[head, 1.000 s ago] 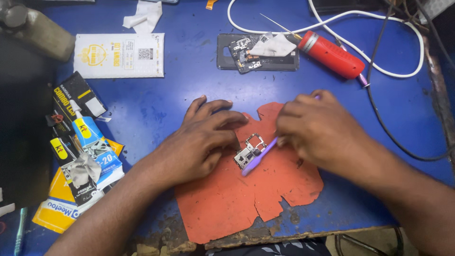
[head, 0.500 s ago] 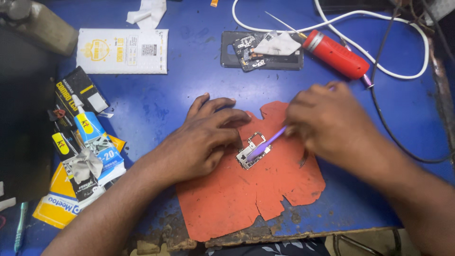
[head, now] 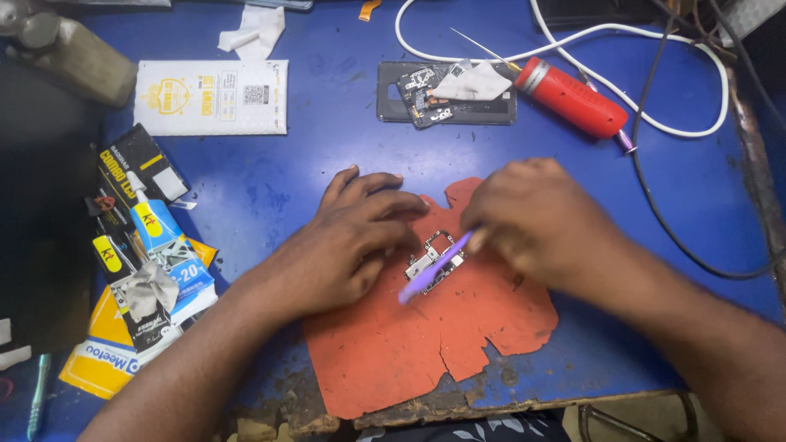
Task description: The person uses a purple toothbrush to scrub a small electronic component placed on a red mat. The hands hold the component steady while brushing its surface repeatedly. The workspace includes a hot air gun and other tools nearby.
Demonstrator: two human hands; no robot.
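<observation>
We've got the right hand (head: 536, 217) pinched around a purple tool (head: 434, 274), fingers closed on its upper end, the free end slanting down and left across a small circuit board (head: 434, 258). The left hand (head: 352, 245) lies flat with its fingers spread, fingertips pressing the board's left edge — it's not gripping anything, just pinning it down. The board sits on the upper middle of a ragged orange mat (head: 426, 352), well in from the mat's edges.

Room to move: the mat's near edge runs right up to the chipped front edge of the blue table (head: 327, 123), so there's not much space toward us. Behind the hands there's an open strip of table before the opened phone (head: 446, 94) and the red tool (head: 573, 98) lying just to its right. A white cable (head: 688, 115) loops around the far right, and a black wire (head: 655, 205) curves down close past the right wrist. To the left, a pile of glue tubes and packets (head: 151, 254) sits well apart from the left forearm, with a white packet (head: 211, 96) further back.

Compared with half a second ago, the tool has swung — its tip then pointed up toward the right hand's fingers above the board, now the free end reaches lower left past the board. The right hand looks blurred. The left hand has stayed put.

Both forearms come in from the bottom corners, angling toward the mat.
</observation>
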